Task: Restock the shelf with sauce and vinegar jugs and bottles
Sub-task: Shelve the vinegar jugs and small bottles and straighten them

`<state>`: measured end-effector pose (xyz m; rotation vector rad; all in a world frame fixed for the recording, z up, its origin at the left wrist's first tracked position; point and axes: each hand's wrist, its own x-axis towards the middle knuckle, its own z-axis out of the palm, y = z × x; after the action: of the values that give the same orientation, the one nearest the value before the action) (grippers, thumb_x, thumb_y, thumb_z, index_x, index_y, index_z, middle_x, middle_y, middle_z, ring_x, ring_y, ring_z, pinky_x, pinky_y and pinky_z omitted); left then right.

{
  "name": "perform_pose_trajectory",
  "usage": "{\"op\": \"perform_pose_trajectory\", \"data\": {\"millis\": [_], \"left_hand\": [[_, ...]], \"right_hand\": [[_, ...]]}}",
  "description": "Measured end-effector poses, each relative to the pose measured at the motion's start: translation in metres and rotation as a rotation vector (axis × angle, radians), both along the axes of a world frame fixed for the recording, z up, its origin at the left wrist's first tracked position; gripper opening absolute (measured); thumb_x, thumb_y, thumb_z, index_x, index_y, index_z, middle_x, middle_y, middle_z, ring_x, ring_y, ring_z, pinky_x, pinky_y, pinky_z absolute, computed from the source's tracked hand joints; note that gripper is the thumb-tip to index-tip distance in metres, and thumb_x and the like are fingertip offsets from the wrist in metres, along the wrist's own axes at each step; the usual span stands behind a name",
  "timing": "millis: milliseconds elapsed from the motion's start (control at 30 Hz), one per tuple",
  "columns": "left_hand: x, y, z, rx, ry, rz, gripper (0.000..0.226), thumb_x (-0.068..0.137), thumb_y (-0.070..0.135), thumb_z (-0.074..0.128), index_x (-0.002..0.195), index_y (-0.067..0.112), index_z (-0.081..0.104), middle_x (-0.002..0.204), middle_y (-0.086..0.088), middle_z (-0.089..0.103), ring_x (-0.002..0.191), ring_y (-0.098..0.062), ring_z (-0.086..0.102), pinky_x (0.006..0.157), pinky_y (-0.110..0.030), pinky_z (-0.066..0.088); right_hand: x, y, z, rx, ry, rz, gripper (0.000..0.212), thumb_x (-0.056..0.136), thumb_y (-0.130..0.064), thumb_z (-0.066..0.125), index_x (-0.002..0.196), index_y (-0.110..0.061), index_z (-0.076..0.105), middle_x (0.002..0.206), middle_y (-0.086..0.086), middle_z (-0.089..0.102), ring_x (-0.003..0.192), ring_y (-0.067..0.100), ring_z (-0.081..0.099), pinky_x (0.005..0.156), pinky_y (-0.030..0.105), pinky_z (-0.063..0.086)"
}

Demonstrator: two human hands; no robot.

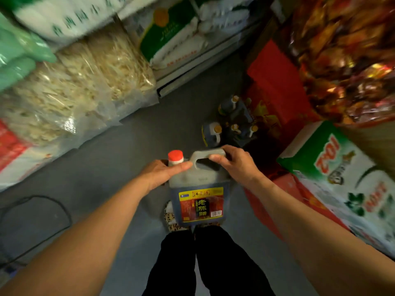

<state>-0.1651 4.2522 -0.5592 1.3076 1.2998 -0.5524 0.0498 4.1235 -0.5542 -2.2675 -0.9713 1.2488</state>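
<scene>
A dark vinegar jug with a red cap and a red-and-yellow label hangs upright in front of my legs. My right hand grips its moulded handle from the right. My left hand holds the jug's shoulder just below the cap, thumb across the front. On the floor ahead stand several more dark jugs with yellow caps, close together beside red boxes.
Bagged noodles and rice sacks fill low shelves on the left. Red cartons and a green-and-white box line the right side. Grey floor runs between them; a black cable lies at the lower left.
</scene>
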Motion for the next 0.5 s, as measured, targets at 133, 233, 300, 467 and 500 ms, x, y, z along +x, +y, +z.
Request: {"op": "perform_pose_trajectory", "data": {"millis": [133, 233, 300, 467, 500], "left_hand": [[0.01, 0.022, 0.101, 0.086, -0.02, -0.077, 0.096, 0.03, 0.105, 0.054, 0.086, 0.029, 0.075, 0.076, 0.008, 0.075, 0.073, -0.013, 0.071, 0.067, -0.031, 0.058], [0.02, 0.037, 0.181, 0.187, -0.07, -0.107, 0.1, 0.031, 0.104, 0.055, 0.087, 0.024, 0.072, 0.082, 0.001, 0.074, 0.074, -0.016, 0.071, 0.067, -0.032, 0.058], [0.029, 0.045, 0.23, 0.255, -0.143, -0.099, 0.098, 0.034, 0.103, 0.057, 0.089, 0.023, 0.072, 0.082, 0.001, 0.073, 0.07, -0.015, 0.071, 0.058, -0.026, 0.054], [0.064, 0.067, 0.333, 0.351, -0.278, -0.088, 0.111, 0.03, 0.1, 0.062, 0.112, 0.024, 0.067, 0.104, -0.003, 0.071, 0.087, -0.021, 0.069, 0.074, -0.034, 0.059], [0.074, 0.071, 0.352, 0.381, -0.285, -0.097, 0.117, 0.03, 0.1, 0.06, 0.116, 0.02, 0.066, 0.109, -0.006, 0.069, 0.092, -0.024, 0.068, 0.083, -0.039, 0.059]], "right_hand": [[0.006, 0.011, 0.104, 0.063, -0.057, -0.012, 0.049, 0.088, -0.062, 0.061, 0.104, -0.016, 0.069, 0.098, 0.007, 0.073, 0.099, 0.029, 0.067, 0.084, 0.046, 0.053], [0.011, 0.015, 0.182, 0.143, -0.117, -0.026, 0.043, 0.09, -0.06, 0.061, 0.084, -0.018, 0.063, 0.08, 0.002, 0.066, 0.081, 0.026, 0.063, 0.074, 0.045, 0.049], [0.017, 0.021, 0.23, 0.199, -0.152, -0.048, 0.044, 0.09, -0.061, 0.06, 0.076, -0.02, 0.06, 0.07, -0.006, 0.061, 0.069, 0.016, 0.057, 0.065, 0.041, 0.045], [0.047, 0.039, 0.325, 0.365, -0.175, -0.087, 0.042, 0.09, -0.059, 0.062, 0.072, -0.022, 0.063, 0.064, -0.013, 0.057, 0.061, 0.006, 0.052, 0.053, 0.022, 0.038], [0.056, 0.043, 0.342, 0.396, -0.183, -0.088, 0.041, 0.091, -0.057, 0.063, 0.072, -0.02, 0.063, 0.064, -0.013, 0.057, 0.061, 0.006, 0.051, 0.052, 0.019, 0.037]]}}
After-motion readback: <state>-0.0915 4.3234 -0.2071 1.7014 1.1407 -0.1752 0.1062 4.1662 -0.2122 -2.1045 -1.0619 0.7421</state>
